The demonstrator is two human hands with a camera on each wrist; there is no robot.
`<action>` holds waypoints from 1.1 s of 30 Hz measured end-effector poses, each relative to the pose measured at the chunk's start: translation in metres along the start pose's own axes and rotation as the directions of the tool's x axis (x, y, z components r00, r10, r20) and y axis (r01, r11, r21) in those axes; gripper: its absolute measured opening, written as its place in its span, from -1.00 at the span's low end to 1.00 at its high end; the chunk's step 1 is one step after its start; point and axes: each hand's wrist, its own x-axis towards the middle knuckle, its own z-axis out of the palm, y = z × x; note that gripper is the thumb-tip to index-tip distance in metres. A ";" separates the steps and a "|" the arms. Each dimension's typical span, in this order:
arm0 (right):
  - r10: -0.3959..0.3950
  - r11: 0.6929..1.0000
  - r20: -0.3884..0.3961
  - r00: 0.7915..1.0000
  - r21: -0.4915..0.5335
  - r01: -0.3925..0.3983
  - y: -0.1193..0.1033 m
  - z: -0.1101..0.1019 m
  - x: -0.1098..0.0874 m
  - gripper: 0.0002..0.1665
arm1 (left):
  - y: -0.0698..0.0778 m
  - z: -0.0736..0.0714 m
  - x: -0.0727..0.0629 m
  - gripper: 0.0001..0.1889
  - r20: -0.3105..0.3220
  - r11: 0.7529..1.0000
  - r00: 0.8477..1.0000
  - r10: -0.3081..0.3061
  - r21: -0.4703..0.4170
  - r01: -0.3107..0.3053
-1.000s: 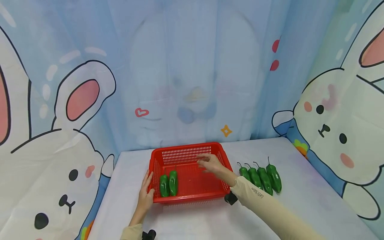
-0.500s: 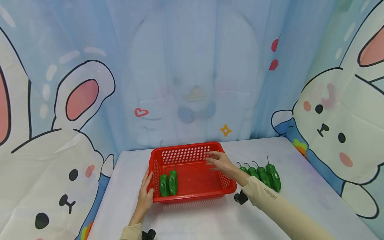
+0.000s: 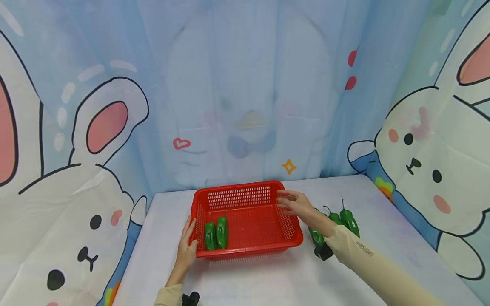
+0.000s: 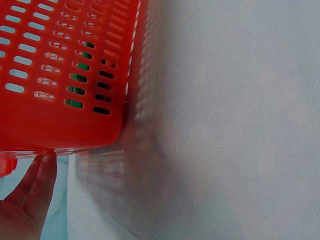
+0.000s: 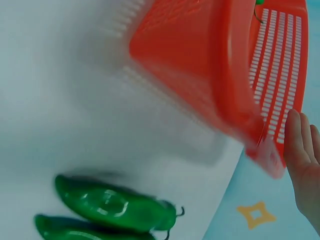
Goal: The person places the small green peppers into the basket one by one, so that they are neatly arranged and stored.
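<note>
Basket (image 3: 249,253): red, is sitting on the white table (image 3: 260,282), in front of the blue curtain (image 3: 245,63).
Inside peppers (image 3: 222,233): two, green, are lying side by side near the basket's left end, stems pointing to the far wall; green is showing through the slots in the left wrist view.
Left hand (image 3: 185,250): is resting nearly straight fingers against the basket's left end, not curling round it.
Right hand (image 3: 299,205): is hovering at the basket's right rim, released, fingers loosely extended, holding nothing; whether it is touching the rim, I cannot tell.
Outside peppers (image 3: 349,222): green, are lying in a row on the table just right of the basket; the right arm is hiding some, so their number is staying unclear.
Sleeve (image 3: 371,261): beige, is crossing over the table's right side.
</note>
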 end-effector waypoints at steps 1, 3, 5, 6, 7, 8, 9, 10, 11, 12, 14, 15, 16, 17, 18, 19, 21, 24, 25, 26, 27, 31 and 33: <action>0.001 1.000 -0.006 1.000 -0.005 -0.001 0.001 -0.004 -0.001 -0.36 | 0.002 0.000 0.000 -0.30 0.000 1.000 1.000 -0.002 0.008 0.002; 0.002 1.000 -0.015 1.000 -0.003 -0.002 0.003 -0.012 -0.003 -0.36 | 0.008 0.000 0.000 -0.30 0.002 1.000 1.000 -0.005 0.011 0.005; 0.000 1.000 -0.016 1.000 -0.006 0.000 0.006 -0.020 -0.006 -0.35 | 0.017 -0.001 -0.001 -0.31 0.006 1.000 1.000 -0.008 0.009 0.008; 0.000 1.000 -0.020 1.000 -0.012 0.000 0.008 -0.024 -0.007 -0.34 | 0.022 -0.001 -0.002 -0.32 0.010 1.000 1.000 -0.009 0.009 0.009; 0.004 1.000 -0.026 1.000 -0.013 -0.005 0.009 -0.027 -0.008 -0.35 | 0.028 -0.002 -0.002 -0.32 0.015 1.000 1.000 -0.013 0.007 0.013; 0.000 1.000 -0.026 1.000 -0.016 0.000 0.011 -0.031 -0.010 -0.34 | 0.032 -0.003 -0.003 -0.33 0.020 1.000 1.000 -0.016 0.003 0.016; -0.005 1.000 -0.026 1.000 -0.025 0.004 0.012 -0.035 -0.011 -0.34 | 0.035 -0.004 -0.003 -0.33 0.022 1.000 1.000 -0.017 0.005 0.017; -0.008 0.999 -0.029 1.000 -0.035 0.007 0.013 -0.039 -0.012 -0.34 | 0.037 -0.004 -0.003 -0.33 0.024 1.000 1.000 -0.017 0.010 0.017; -0.009 0.999 -0.035 0.999 -0.043 0.008 0.013 -0.042 -0.014 -0.33 | 0.037 -0.004 -0.003 -0.33 0.026 1.000 1.000 -0.018 0.011 0.018; -0.013 0.999 -0.037 0.999 -0.048 0.011 0.014 -0.046 -0.014 -0.34 | 0.035 -0.004 -0.003 -0.33 0.023 1.000 1.000 -0.017 0.008 0.017; -0.020 0.999 -0.045 0.999 -0.051 0.017 0.016 -0.052 -0.015 -0.33 | 0.026 -0.003 -0.002 -0.33 0.015 1.000 1.000 -0.012 0.012 0.011; -0.020 0.999 -0.049 0.999 -0.046 0.017 0.016 -0.056 -0.016 -0.33 | 0.021 -0.002 -0.001 -0.32 0.011 1.000 1.000 -0.009 0.017 0.009; -0.014 0.999 -0.056 0.998 -0.041 0.012 0.017 -0.059 -0.016 -0.33 | 0.015 -0.001 -0.001 -0.32 0.008 1.000 1.000 -0.007 0.020 0.007; -0.010 0.999 -0.062 0.998 -0.040 0.008 0.018 -0.062 -0.016 -0.32 | 0.009 0.000 0.000 -0.31 0.004 1.000 1.000 -0.003 0.024 0.003; -0.004 0.999 -0.068 0.998 -0.041 0.001 0.018 -0.064 -0.016 -0.31 | 0.004 0.001 0.000 -0.31 0.001 1.000 1.000 0.002 0.028 -0.002; 0.004 0.999 -0.075 0.997 -0.045 -0.007 0.019 -0.067 -0.017 -0.31 | 0.000 0.001 0.001 -0.30 0.001 0.999 1.000 0.006 0.032 -0.006; 0.020 0.998 -0.092 0.996 -0.051 -0.025 0.020 -0.072 -0.018 -0.30 | -0.004 0.001 0.001 -0.30 0.000 1.000 1.000 0.014 0.019 -0.014; 0.028 0.997 -0.114 0.993 -0.069 -0.036 0.023 -0.078 -0.019 -0.30 | -0.006 0.001 0.001 -0.30 -0.002 1.000 1.000 0.017 0.011 -0.017; 0.028 0.997 -0.119 0.992 -0.073 -0.037 0.024 -0.080 -0.019 -0.30 | -0.005 0.001 0.001 -0.30 -0.002 1.000 1.000 0.017 0.015 -0.017; 0.028 0.997 -0.124 0.992 -0.073 -0.037 0.026 -0.083 -0.020 -0.30 | -0.003 0.002 0.001 -0.30 -0.003 1.000 1.000 0.016 0.021 -0.015; 0.029 0.997 -0.128 0.991 -0.072 -0.039 0.027 -0.085 -0.020 -0.30 | 0.000 0.002 0.001 -0.30 -0.004 1.000 1.000 0.015 0.027 -0.015; 0.028 0.996 -0.134 0.991 -0.079 -0.039 0.031 -0.093 -0.023 -0.28 | 0.021 0.000 -0.002 -0.32 -0.012 1.000 1.000 0.007 0.012 -0.007; 0.037 0.996 -0.141 0.989 -0.076 -0.048 0.032 -0.097 -0.023 -0.29 | 0.033 -0.002 -0.004 -0.33 -0.007 1.000 1.000 -0.002 0.002 0.002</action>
